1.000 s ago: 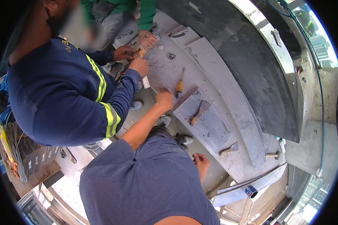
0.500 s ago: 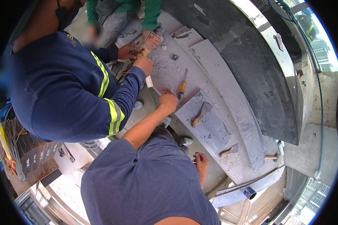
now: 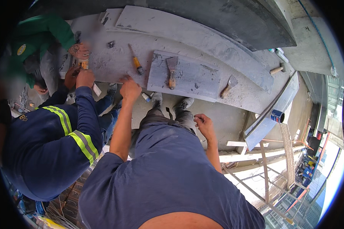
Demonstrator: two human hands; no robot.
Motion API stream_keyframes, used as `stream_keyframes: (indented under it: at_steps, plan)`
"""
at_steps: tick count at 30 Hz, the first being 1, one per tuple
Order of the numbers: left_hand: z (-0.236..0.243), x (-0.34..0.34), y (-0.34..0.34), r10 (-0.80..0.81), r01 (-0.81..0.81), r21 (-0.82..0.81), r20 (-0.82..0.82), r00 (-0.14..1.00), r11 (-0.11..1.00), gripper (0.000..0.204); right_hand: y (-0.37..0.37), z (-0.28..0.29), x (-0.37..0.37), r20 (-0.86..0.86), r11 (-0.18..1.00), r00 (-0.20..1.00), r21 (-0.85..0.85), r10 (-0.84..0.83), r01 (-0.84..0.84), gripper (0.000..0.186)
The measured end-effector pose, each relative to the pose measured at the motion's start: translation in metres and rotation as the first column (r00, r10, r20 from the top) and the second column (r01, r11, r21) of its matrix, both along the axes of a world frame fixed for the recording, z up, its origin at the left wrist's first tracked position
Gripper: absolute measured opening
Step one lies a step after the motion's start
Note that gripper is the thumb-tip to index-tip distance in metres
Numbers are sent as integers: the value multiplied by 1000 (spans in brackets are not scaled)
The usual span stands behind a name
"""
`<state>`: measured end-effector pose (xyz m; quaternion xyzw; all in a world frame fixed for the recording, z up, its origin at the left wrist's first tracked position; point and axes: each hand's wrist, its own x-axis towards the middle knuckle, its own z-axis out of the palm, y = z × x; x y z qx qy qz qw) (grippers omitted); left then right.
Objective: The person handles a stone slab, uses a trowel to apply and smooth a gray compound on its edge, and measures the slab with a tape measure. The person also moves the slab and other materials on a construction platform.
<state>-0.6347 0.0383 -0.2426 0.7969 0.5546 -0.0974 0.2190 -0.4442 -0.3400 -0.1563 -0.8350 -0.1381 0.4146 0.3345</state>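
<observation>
My left hand (image 3: 130, 89) rests at the near edge of the dusty grey work surface (image 3: 109, 70), its fingers reaching onto the top and partly hidden behind the knuckles. Just beyond it lies a screwdriver (image 3: 135, 60) with a yellow and black handle. My right hand (image 3: 205, 125) hangs in front of my body, short of the surface, fingers loosely bent and apart, with nothing visible in it. A grey rectangular slab (image 3: 197, 72) lies ahead. On it are a wide scraper (image 3: 171, 72) with a worn wooden handle and, near its right end, a second scraper (image 3: 229, 86).
At left, a co-worker in navy sleeves (image 3: 88, 128) and a person in green (image 3: 46, 30) have their hands together around a yellow tool (image 3: 84, 63). A long curved panel (image 3: 195, 38) lies behind the slab. A hammer (image 3: 278, 68) and a blue can (image 3: 277, 116) are at right.
My view has turned right, so the people and surface appear farther left. My left hand stays at the edge and my right hand stays near my body. The scrapers and screwdriver lie where they were.
</observation>
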Motion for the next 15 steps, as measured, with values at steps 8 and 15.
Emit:
stream_keyframes:
  at_steps: [8, 15]
  plan:
    - [-9, 22, 14, 61, -130, 146, 401, 914, 981, 56, -36, -9, 7, -8, 999, 999, -4, -51, 51, 26]
    - [-62, 63, 59, 392, -373, -127, 381, 837, 919, 67, -85, -4, 45, 195, 996, 978, 57, -79, 69, 27]
